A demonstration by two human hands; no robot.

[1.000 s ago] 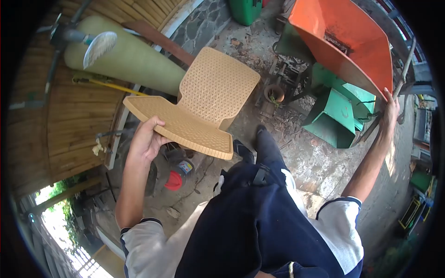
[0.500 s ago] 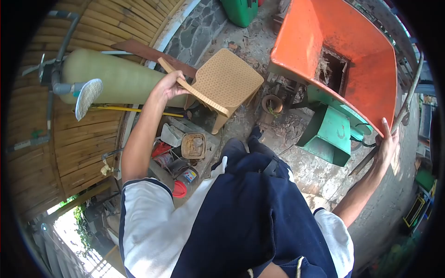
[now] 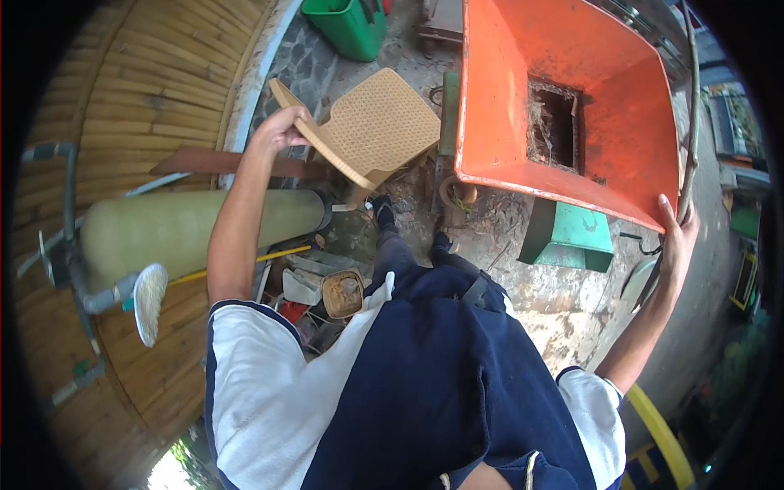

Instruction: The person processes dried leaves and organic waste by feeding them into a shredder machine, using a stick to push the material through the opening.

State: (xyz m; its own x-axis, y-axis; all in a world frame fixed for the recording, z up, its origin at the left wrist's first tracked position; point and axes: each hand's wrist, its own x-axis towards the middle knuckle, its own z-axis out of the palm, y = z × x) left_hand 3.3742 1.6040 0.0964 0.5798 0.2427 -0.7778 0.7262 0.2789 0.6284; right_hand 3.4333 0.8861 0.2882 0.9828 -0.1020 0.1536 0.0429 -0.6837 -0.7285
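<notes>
A tan plastic chair (image 3: 382, 124) with a woven-pattern seat is at the upper middle. My left hand (image 3: 283, 131) is closed round the top edge of its backrest. On the right, my right hand (image 3: 679, 229) is wrapped round a long thin stick (image 3: 692, 122), its fingers beside the corner of a large orange hopper (image 3: 608, 61). Dry plant debris lies around the square opening in the hopper's bottom. Below the hopper a green metal chute (image 3: 567, 237) sticks out.
A pale green tank (image 3: 196, 233) lies along the bamboo wall (image 3: 155, 98) on the left. Near my legs are a square tub (image 3: 343, 294) and a clay pot (image 3: 457, 194). A green bin (image 3: 351, 28) stands at the top, and a yellow object (image 3: 661, 437) at lower right.
The chair, still in my left hand, has shifted up and left in view. My feet have stepped, one now showing below the chair. My right hand still holds the stick, which is more upright.
</notes>
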